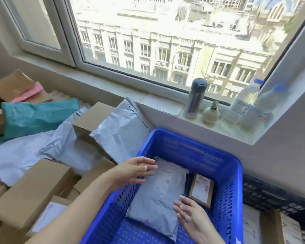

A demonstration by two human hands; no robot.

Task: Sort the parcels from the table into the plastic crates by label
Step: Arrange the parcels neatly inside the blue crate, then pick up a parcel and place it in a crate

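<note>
A blue plastic crate (232, 175) stands in front of me. Inside it lies a grey poly-bag parcel (158, 192) with a printed label, and beside it on the right a small brown box (202, 191) with a white label. My left hand (132, 171) hovers with straight fingers over the crate's left rim, at the bag's upper left corner. With fingers spread, my right hand (192, 217) is at the bag's lower right edge. Neither hand grips anything.
On the table to the left lie several cardboard boxes (30, 189), grey bags (120, 127), a teal bag (37, 115) and a pink one (28, 94). A black crate (271, 196) stands right of the blue one. A flask (195, 98), a small vase and bottles (253, 106) line the windowsill.
</note>
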